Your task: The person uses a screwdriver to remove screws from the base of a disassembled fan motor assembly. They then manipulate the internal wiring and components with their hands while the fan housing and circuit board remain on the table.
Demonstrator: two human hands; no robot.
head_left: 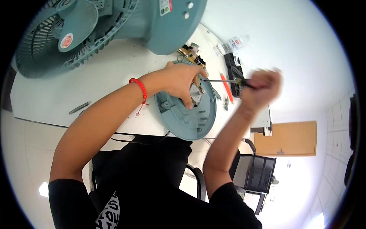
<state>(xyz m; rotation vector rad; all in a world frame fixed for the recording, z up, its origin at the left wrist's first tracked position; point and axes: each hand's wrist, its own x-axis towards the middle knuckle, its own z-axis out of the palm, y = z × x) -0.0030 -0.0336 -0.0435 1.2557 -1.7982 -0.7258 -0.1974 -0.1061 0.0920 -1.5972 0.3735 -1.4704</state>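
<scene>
A round red-and-white sticker (66, 41) stood on the fan blade (84, 23) — its print too small to read. A white label (165, 7) with a red edge sat on the teal housing (173, 32). Bold black capitals (110, 213) crossed a white patch on the black shirt (152, 183).

The round cover (173, 120) is showing smooth, matt plastic, while a small part (196, 96) inside it is giving off a dull metal sheen. Right of the cover, the screwdriver (222, 80) is presenting a bare metal shaft, and a clear bottle (237, 42) farther up is gleaming like thin, glossy plastic. Above and left of the cover, the fan blade (82, 26) is reflecting light off semi-gloss plastic. Left of the cover, a bracelet (139, 87) is showing rough, knotted cord; below it, a shirt (152, 191) is looking like matt cloth.
</scene>
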